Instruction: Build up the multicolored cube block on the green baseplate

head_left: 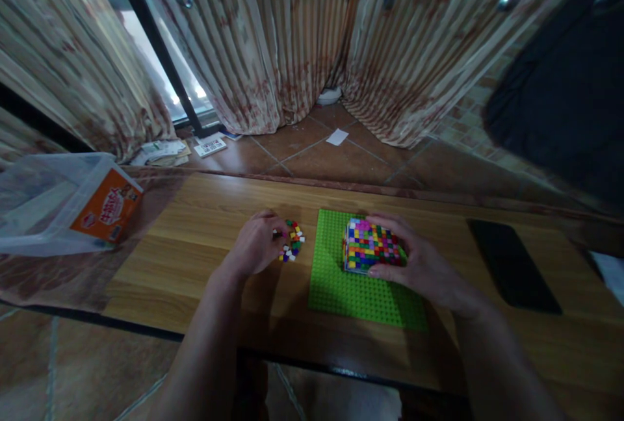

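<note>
A block built of many small multicoloured toy bricks [373,243] stands on the green studded baseplate [336,288]. My right hand [412,255] grips this block from its right side, thumb at the near edge and fingers at the far edge. Left of the baseplate, loose small bricks [294,239] in white, red, yellow, green and blue lie scattered on the wood. My left hand [258,242] is at the left edge of these loose pieces, its fingers curled and closed together. Whatever is between those fingertips is too small to make out.
The wooden table [195,245] carries a dark phone-like slab [514,265] at the right. A clear plastic bin [53,200] with an orange label stands at the left. Behind the table are striped curtains [312,38] and papers [163,151] on the tiled floor.
</note>
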### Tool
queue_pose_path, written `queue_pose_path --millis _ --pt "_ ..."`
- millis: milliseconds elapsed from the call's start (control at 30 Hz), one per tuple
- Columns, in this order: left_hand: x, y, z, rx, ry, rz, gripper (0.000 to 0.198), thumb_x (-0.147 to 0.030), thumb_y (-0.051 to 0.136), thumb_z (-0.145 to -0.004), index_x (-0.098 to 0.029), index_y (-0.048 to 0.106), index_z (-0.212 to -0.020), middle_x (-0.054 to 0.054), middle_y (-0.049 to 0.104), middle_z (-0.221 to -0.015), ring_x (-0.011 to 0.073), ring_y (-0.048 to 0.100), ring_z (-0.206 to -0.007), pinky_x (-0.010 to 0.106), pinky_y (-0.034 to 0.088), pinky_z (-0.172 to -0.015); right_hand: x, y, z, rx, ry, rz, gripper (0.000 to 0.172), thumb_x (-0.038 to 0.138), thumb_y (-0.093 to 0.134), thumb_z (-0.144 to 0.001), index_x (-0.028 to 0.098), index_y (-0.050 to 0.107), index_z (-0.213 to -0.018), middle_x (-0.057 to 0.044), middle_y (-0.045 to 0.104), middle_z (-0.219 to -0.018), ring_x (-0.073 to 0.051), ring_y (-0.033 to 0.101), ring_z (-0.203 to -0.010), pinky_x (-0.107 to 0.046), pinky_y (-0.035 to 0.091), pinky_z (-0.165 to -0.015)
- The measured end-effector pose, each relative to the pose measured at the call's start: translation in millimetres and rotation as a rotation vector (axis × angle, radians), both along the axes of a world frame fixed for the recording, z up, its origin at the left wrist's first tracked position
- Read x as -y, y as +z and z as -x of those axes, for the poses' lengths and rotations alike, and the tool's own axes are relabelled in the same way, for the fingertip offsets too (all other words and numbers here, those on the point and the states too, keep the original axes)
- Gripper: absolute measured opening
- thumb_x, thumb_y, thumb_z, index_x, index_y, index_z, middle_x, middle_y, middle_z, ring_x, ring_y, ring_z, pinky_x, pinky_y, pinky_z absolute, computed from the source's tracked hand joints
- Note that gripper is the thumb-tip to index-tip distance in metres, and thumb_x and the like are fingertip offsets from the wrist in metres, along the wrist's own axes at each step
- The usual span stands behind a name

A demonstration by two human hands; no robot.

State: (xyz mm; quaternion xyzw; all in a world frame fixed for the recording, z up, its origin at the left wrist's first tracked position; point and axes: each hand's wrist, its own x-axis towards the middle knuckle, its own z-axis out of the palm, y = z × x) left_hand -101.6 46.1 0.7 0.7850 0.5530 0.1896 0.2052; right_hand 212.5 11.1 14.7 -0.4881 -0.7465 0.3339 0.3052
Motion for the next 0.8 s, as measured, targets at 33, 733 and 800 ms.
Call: queue_pose_path --millis 33,733,800 --pt "-0.3 0.0 0.2 0.008 -0.003 -0.005 0.015 -0.007 0.06 -0.078 -0.018 0.071 -0.077 0.006 0.068 -0.088 0.0188 0.062 -0.088 0.032 0.048 -0.084 -0.5 0.8 0.0 -0.003 -0.003 -0.007 0.071 0.04 0.082 -0.071 0.034 0.055 -0.136 -0.006 0.049 -0.147 -0.031 0.047 -0.136 -0.051 0.039 -0.112" --pt "23.5 13.9 -59.3 1.094 -0.125 0.615 0.025 -0.033 0.079 -0.077 -0.015 0.073 -0.094 0.001 0.069 -0.08 0.0083 0.056 -0.067 0.02 0.044 -0.063 17.4 13.2 60.0 -0.106 0.039 -0.367 0.019 0.018 0.061 -0.093 0.026 0.07 -0.108 -0.003 0.07 -0.1 -0.016 0.065 -0.094 -0.034 0.052 -0.086" --pt "23.9 13.7 -60.0 1.117 -0.152 0.615 0.025 -0.031 0.079 -0.077 -0.016 0.072 -0.096 0.002 0.07 -0.087 0.0094 0.06 -0.074 0.021 0.046 -0.068 18.2 13.6 60.5 -0.097 0.055 -0.338 0.021 0.018 0.06 -0.094 0.026 0.069 -0.11 -0.003 0.07 -0.101 -0.016 0.064 -0.095 -0.034 0.052 -0.087"
